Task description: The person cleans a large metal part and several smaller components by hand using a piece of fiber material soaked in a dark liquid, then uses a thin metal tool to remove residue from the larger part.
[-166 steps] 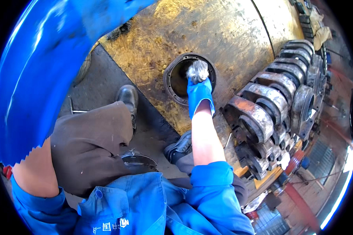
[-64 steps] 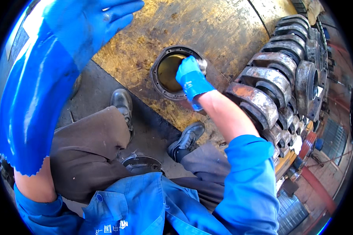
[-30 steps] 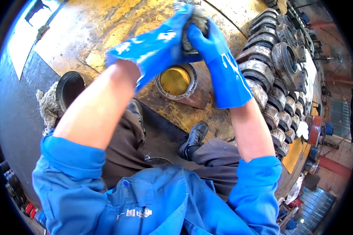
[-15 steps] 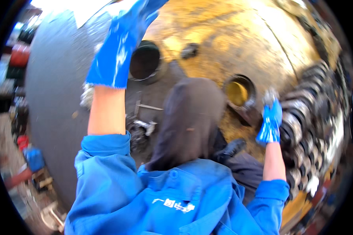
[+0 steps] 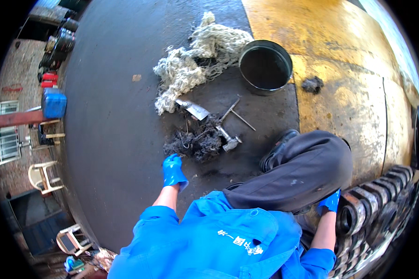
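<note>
My left hand (image 5: 173, 172), in a blue rubber glove, is low at the near edge of a heap of dark, greasy fibre waste (image 5: 198, 143). Its fingers are curled together, and whatever is in them is hidden. On and around the heap lie a hammer (image 5: 230, 141), a flat metal blade (image 5: 194, 109) and a T-shaped metal rod (image 5: 238, 114). My right hand (image 5: 329, 203), also gloved in blue, is down beside my bent knee, next to a stack of metal rings (image 5: 358, 209). The knee covers its fingers.
Pale tangled cotton waste (image 5: 195, 58) lies beyond the heap, beside a black bucket (image 5: 265, 67) with dark contents. A small dark wad (image 5: 312, 85) sits on the yellow metal plate (image 5: 340, 116). Chairs (image 5: 44, 177) and a blue container (image 5: 54, 103) stand far left.
The view has swung left. My left hand has come down from high over the bucket to the fibre heap. My right hand, earlier in full view beside the rings, is now partly behind my knee.
</note>
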`<action>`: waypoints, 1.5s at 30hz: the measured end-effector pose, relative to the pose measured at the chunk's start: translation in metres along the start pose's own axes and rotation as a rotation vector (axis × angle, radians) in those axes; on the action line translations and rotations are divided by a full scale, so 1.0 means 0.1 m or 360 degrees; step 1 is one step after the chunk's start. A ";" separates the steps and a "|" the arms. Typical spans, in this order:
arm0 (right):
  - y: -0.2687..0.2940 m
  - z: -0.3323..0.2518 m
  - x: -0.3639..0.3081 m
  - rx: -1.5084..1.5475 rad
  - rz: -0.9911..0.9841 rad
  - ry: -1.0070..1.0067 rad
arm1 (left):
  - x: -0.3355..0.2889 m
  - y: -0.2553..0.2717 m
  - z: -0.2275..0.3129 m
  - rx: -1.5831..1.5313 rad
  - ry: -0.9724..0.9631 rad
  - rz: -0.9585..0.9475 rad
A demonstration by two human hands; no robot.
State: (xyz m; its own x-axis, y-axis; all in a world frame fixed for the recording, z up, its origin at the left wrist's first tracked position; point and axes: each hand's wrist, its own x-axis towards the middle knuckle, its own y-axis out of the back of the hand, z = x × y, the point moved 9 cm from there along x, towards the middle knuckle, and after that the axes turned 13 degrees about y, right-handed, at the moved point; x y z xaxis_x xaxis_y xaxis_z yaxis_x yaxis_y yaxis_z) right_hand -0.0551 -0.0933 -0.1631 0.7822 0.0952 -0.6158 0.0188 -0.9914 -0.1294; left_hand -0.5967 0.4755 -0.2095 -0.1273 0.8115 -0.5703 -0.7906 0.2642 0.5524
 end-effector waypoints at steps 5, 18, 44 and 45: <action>1.31 -0.04 0.58 -0.0282 -0.0164 0.0199 | 0.07 -0.81 0.68 0.0425 0.0187 -0.0086; 0.48 0.04 0.36 -0.1236 -0.0269 0.0286 | 1.30 -0.84 -0.30 0.0440 -0.0057 -0.0433; -0.80 -0.38 1.41 -0.1215 -0.0160 0.1102 | 0.06 -0.80 2.75 -0.1754 0.0249 -0.1425; -0.79 -0.51 1.38 -0.1348 -0.0076 0.1290 | -0.44 -1.03 3.27 -0.1550 0.0190 -0.1265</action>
State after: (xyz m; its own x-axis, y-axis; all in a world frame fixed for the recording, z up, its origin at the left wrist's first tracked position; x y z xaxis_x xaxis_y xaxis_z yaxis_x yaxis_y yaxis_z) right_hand 0.0830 -0.0067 -0.1985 0.9317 0.3519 0.0903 0.2282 -0.7604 0.6080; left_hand -0.3135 0.5828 -0.0422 0.5718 0.5400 -0.6177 -0.7795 0.1227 -0.6143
